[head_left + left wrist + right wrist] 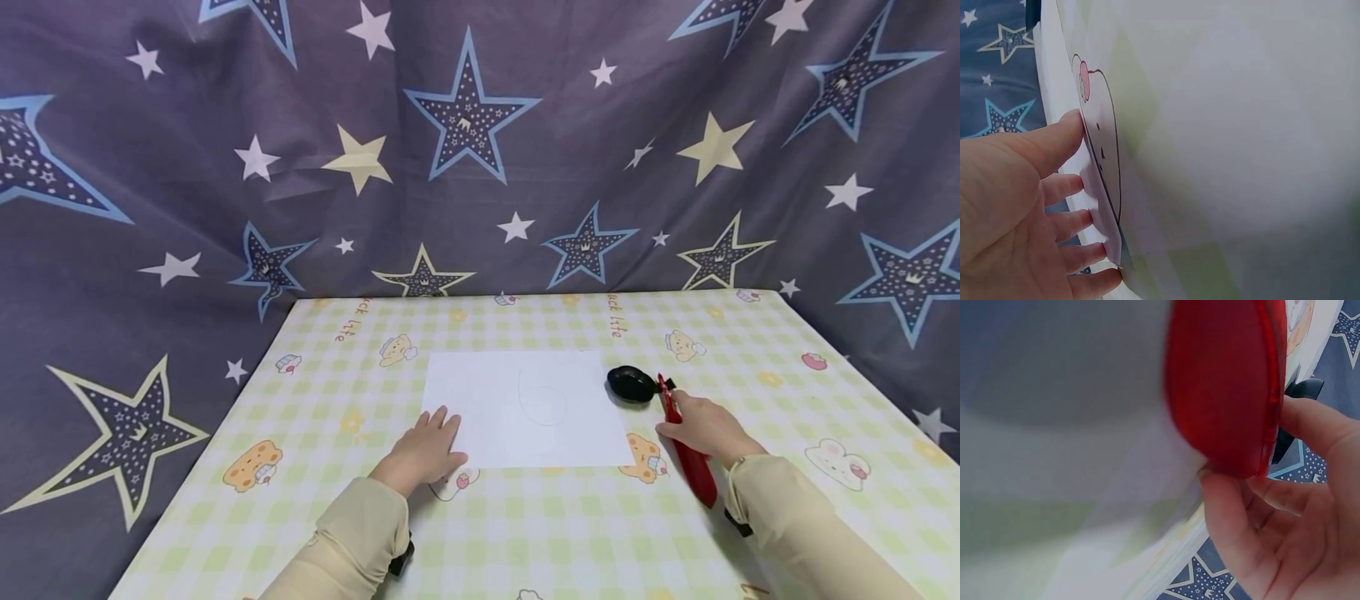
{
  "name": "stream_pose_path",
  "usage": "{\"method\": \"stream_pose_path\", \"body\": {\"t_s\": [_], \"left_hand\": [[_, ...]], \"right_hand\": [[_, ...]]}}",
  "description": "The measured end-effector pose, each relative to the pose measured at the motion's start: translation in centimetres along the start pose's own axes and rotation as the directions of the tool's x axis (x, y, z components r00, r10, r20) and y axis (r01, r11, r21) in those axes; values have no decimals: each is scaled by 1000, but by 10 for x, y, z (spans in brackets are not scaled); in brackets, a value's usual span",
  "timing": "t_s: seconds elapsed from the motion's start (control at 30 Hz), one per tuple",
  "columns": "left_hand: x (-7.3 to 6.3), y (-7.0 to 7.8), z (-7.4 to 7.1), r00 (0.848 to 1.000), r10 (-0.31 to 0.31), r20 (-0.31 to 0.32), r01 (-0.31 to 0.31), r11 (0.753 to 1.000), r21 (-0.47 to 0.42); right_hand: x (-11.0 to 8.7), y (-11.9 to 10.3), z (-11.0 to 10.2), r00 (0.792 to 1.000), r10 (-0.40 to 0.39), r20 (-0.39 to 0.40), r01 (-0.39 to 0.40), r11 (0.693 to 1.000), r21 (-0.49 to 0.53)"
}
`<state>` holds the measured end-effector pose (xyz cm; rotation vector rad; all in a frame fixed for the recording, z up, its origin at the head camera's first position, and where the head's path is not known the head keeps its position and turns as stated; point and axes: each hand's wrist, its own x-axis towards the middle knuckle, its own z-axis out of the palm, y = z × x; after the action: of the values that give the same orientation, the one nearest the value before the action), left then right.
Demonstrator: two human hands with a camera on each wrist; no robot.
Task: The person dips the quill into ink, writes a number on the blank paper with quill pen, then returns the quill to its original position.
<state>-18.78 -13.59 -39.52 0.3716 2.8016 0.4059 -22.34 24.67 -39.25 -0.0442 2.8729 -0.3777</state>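
Observation:
A white sheet of paper [487, 417] lies on the table, with a faint looping pencil-like line near its middle. My left hand [426, 450] rests at its lower left corner, fingers spread over the edge; the left wrist view shows the thumb and fingertips against the paper. Right of the sheet, my right hand [705, 425] grips a slim red case [693, 475] with a rounded end. Thumb and fingers pinch the red case [1229, 387] from both sides in the right wrist view. A black oval object [632, 384] lies just beyond, close to the case's far end.
A green-and-white checked cloth [300, 517] with cartoon animals covers the table. Behind it hangs a dark curtain [315, 92] printed with stars. Black wrist devices show under both sleeves.

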Motion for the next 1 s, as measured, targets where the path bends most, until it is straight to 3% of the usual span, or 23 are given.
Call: {"method": "stream_pose_path", "body": {"t_s": [0.6,0.87,1.0], "left_hand": [[1,1,0,1000,-15,-2,15,1000,9],[4,4,-2,1000,-28,-6,28,997,70],[5,5,-4,999,-31,-9,32,995,97]], "right_hand": [[-2,0,-1,1000,-22,-13,22,1000,3],[-7,1,-7,999,-33,-18,34,998,59],[-6,1,-16,997,-61,-45,63,997,40]]}}
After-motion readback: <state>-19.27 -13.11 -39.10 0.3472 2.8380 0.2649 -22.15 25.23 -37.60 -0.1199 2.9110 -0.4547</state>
